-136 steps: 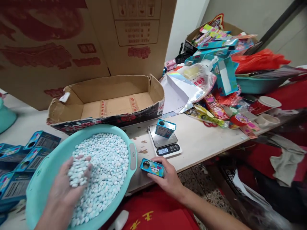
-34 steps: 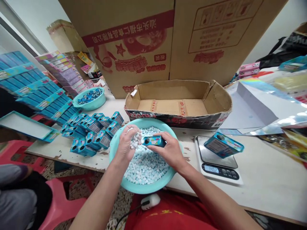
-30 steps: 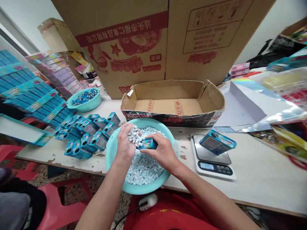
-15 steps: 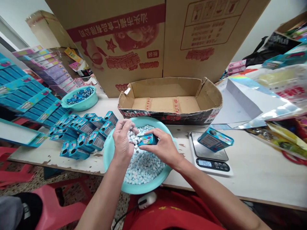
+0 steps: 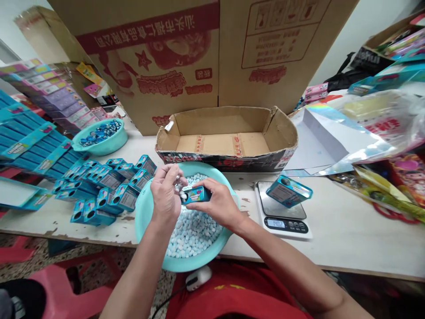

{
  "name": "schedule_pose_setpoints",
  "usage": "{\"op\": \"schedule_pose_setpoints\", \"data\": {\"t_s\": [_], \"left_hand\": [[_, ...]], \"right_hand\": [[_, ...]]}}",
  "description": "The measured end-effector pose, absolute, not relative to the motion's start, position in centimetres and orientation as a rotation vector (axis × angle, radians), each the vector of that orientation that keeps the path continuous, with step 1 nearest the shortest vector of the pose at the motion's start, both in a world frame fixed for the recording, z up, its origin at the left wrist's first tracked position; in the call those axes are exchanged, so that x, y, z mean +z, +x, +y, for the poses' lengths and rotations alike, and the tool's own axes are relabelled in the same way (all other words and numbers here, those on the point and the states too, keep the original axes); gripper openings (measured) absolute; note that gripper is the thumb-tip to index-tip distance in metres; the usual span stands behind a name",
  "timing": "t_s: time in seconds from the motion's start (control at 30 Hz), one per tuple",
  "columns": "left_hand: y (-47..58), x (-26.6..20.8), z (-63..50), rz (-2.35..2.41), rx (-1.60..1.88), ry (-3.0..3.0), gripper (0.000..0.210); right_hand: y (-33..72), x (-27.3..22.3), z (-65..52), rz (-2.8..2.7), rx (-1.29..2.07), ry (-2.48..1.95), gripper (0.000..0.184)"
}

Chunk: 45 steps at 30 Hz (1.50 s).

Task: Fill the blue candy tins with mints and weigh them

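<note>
My left hand (image 5: 167,191) is curled around some small pale candies (image 5: 180,188), above a turquoise basin (image 5: 148,221). Between the thumb and fingers of my right hand (image 5: 221,201) lies a small blue candy box (image 5: 196,195), on its side with one end against the candies in my left hand. Loose white and pale blue candies (image 5: 194,235) fill much of the basin below. Another blue box (image 5: 289,191) rests tilted on a digital scale (image 5: 284,221), right of the basin.
Several blue boxes (image 5: 109,177) with round holes in their ends stand left of the basin. Behind them is a bowl (image 5: 113,144) of shiny blue pieces. A low cardboard tray (image 5: 229,161) sits behind the basin, before a large carton (image 5: 186,57). Stacked display boxes (image 5: 29,137) are at far left.
The left fingers have closed further over the candies, and fewer show in the hand. The small box stays in the right hand beside them. The whole view has shifted slightly.
</note>
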<state>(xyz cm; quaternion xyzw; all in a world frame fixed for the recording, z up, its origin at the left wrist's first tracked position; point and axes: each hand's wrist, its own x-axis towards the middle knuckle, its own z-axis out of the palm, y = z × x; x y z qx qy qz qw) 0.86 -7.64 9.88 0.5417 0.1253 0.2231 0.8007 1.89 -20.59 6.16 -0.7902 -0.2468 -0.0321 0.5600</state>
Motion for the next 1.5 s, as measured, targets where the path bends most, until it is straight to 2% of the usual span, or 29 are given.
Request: {"op": "schedule_pose_setpoints", "data": {"t_s": [0.5,0.67,0.9,1.0,1.1,1.17,1.3,1.5], "left_hand": [[0.5,9.4,-7.9,0.201,0.55,1.203,0.018],[0.2,9.8,-8.3,0.164,0.438,1.228,0.018],[-0.3,10.6,-5.4,0.181,0.519,1.355,0.018],[-0.6,7.6,-3.1,0.202,0.327,1.91,0.03],[-1.6,3.2,-1.9,-0.071,-0.09,2.527,0.043],[-2.5,1.0,-1.8,-0.243,-0.209,2.712,0.045],[-3.4,-0.6,-2.3,-0.257,-0.192,2.805,0.044],[-2.0,1.0,-3.0,-0.043,-0.364,2.619,0.034]], "right_hand": [[1.5,5.8,-20.3,-0.507,-0.096,-1.777,0.04],[1.5,5.3,-19.8,-0.504,-0.049,-1.752,0.041],[0.3,6.7,-22.8,-0.361,0.011,-1.532,0.043],[-1.6,7.8,-26.9,-0.286,-0.035,-1.446,0.046],[-4.4,7.6,-31.7,-0.229,-0.131,-1.506,0.046],[-6.4,6.5,-34.7,-0.172,-0.159,-1.589,0.044],[-9.3,2.9,-37.8,0.018,-0.136,-1.667,0.04],[-9.0,-2.2,-36.2,0.061,-0.231,-1.655,0.041]]}}
